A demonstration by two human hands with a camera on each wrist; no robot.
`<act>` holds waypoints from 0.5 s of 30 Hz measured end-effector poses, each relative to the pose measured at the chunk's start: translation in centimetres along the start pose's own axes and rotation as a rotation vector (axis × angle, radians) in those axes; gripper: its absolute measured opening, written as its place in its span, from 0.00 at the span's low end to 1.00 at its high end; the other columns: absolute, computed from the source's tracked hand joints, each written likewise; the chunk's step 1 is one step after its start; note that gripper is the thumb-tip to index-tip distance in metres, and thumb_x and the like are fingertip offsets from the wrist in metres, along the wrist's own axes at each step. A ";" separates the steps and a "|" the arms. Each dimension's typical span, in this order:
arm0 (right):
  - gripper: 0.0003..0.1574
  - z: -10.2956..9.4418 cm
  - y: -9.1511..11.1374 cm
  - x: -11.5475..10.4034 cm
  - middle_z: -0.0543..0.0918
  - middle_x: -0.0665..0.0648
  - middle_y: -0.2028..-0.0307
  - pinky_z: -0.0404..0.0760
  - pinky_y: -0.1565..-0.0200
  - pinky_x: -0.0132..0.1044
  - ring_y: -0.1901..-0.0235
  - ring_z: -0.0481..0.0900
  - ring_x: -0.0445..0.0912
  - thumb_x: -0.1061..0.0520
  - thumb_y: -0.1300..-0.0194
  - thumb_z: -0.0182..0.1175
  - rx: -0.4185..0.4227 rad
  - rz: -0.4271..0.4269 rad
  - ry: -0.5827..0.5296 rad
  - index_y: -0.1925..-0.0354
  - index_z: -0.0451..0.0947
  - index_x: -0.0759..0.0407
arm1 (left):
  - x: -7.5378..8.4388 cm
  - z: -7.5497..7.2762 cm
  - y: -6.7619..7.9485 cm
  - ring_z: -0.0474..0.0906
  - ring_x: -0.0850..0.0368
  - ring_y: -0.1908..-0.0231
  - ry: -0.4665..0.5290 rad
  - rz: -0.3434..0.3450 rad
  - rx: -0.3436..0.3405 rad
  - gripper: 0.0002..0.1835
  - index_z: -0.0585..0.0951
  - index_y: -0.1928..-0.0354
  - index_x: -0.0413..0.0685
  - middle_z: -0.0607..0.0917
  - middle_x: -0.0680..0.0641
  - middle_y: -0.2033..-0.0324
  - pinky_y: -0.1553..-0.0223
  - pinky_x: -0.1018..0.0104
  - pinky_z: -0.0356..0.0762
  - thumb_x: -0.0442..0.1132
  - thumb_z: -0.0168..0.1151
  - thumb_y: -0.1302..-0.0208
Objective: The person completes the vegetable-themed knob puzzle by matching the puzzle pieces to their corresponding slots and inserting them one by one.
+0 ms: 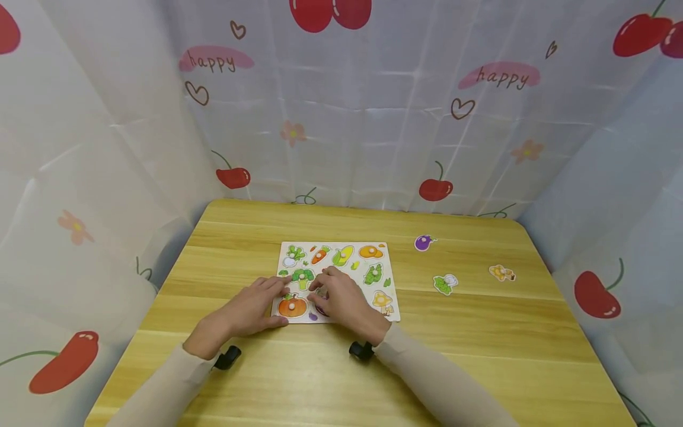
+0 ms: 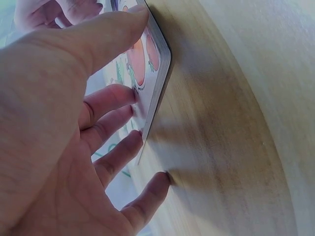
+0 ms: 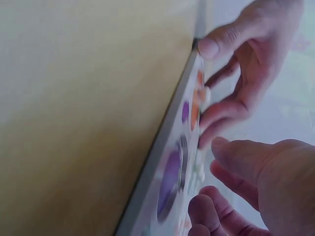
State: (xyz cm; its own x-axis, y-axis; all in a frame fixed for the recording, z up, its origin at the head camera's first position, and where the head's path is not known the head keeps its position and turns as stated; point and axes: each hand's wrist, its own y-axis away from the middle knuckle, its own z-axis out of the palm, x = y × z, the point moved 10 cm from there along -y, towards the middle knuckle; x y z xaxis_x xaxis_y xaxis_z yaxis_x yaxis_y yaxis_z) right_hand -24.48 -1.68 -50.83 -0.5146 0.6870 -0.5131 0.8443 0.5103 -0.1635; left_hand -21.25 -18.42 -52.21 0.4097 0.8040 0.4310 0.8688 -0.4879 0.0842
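Note:
A white wooden vegetable puzzle board (image 1: 389,267) with knobbed pieces lies on the table in the head view. The left hand (image 1: 251,305) steadies its left side, thumb on the front edge and fingertips by the pumpkin piece (image 1: 292,307) and the broccoli piece (image 1: 303,279). Over the front middle of the board, the right hand (image 1: 344,299) hovers with loosely bent fingers. Its thumb and fingertips stand apart in the right wrist view, nothing visible between them. Just under them shows a purple eggplant shape (image 3: 170,184), largely covered by the hand in the head view.
Right of the board lie loose pieces: an eggplant (image 1: 424,242), a green-and-white vegetable (image 1: 445,284) and a yellow-brown mushroom-like one (image 1: 502,273). Carrot (image 1: 321,255) and corn (image 1: 343,256) pieces sit along the board's back. A printed curtain (image 1: 363,148) surrounds the wooden table (image 1: 480,344).

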 end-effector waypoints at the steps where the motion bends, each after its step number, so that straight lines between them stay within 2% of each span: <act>1: 0.07 -0.3 0.0 0.3 0.88 0.54 0.52 0.83 0.61 0.34 0.63 0.82 0.42 0.49 0.23 0.80 0.005 0.013 0.000 0.51 0.96 0.49 | 0.0 -0.1 0.0 0.73 0.33 0.17 0.001 0.002 0.001 0.44 0.75 0.17 0.41 0.85 0.44 0.22 0.21 0.26 0.77 0.53 0.82 0.25; 4: 0.08 -1.0 0.2 1.2 0.88 0.53 0.53 0.81 0.61 0.35 0.63 0.80 0.43 0.48 0.23 0.80 0.013 0.050 -0.005 0.50 0.96 0.48 | 0.1 -0.2 0.0 0.73 0.33 0.17 0.002 0.005 0.001 0.45 0.74 0.16 0.41 0.85 0.43 0.21 0.21 0.26 0.77 0.53 0.82 0.24; 8: 0.09 -2.1 0.7 2.5 0.89 0.54 0.52 0.84 0.57 0.37 0.58 0.84 0.44 0.49 0.23 0.81 0.042 0.084 -0.007 0.49 0.96 0.49 | 0.0 -0.1 -0.1 0.73 0.33 0.17 0.000 0.003 -0.001 0.43 0.75 0.17 0.41 0.82 0.43 0.18 0.21 0.26 0.77 0.53 0.82 0.24; 12: 0.09 -3.4 1.2 4.5 0.89 0.55 0.52 0.84 0.57 0.38 0.58 0.83 0.44 0.52 0.24 0.82 0.069 0.133 -0.017 0.49 0.96 0.50 | -0.2 0.1 0.0 0.72 0.34 0.16 0.005 -0.006 -0.004 0.46 0.73 0.15 0.41 0.85 0.44 0.21 0.20 0.26 0.76 0.52 0.82 0.25; 15: 0.09 -4.4 1.5 6.4 0.89 0.55 0.50 0.80 0.60 0.37 0.62 0.79 0.43 0.52 0.25 0.82 0.083 0.184 -0.032 0.48 0.96 0.50 | -0.3 0.1 0.0 0.72 0.33 0.16 0.011 -0.013 -0.004 0.49 0.70 0.12 0.40 0.89 0.46 0.26 0.20 0.25 0.75 0.52 0.83 0.25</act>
State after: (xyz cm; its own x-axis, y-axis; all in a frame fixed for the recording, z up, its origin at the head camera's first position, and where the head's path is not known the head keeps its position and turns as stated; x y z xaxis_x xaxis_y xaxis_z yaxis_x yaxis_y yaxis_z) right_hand -27.18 5.79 -50.65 -0.3467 0.7473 -0.5668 0.9337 0.3324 -0.1328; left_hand -21.33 -18.63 -52.47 0.3958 0.8064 0.4395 0.8726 -0.4793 0.0936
